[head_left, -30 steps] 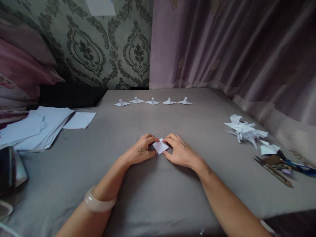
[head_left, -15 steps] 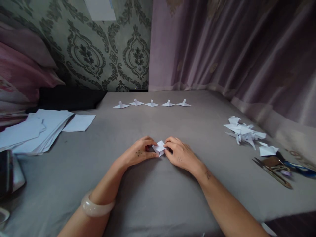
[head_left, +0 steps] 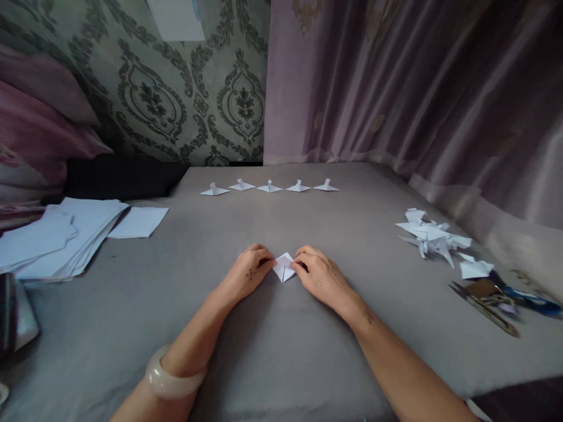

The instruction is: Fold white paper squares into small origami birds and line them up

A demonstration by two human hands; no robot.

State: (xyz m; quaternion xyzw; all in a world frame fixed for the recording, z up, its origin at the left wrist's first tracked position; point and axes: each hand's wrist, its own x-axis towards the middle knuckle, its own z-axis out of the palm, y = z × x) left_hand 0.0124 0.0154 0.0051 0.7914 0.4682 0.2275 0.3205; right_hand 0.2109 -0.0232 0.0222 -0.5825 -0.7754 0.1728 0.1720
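Note:
A small diamond of folded white paper (head_left: 284, 268) is between my hands, low over the grey cloth, with a dark slit running down its lower half. My left hand (head_left: 251, 266), on the arm with a pale bangle (head_left: 171, 378), pinches the paper's left corner. Thumb and fingers of my right hand (head_left: 321, 271) are closed on its right corner. Across the far side stands a row of several folded paper figures (head_left: 270, 187), with flat wings and a raised middle.
Paper sheets (head_left: 88, 234) are stacked at the left beside a dark phone-like object (head_left: 7, 316). On the right lie a heap of folded paper pieces (head_left: 433, 233), an open metal blade tool (head_left: 484, 309) and a blue-handled tool (head_left: 532, 300). A curtain (head_left: 352, 82) hangs behind.
My left thumb has drawn back from the paper's lower edge to its left corner. More of the diamond and its slit now show. The view has shifted slightly.

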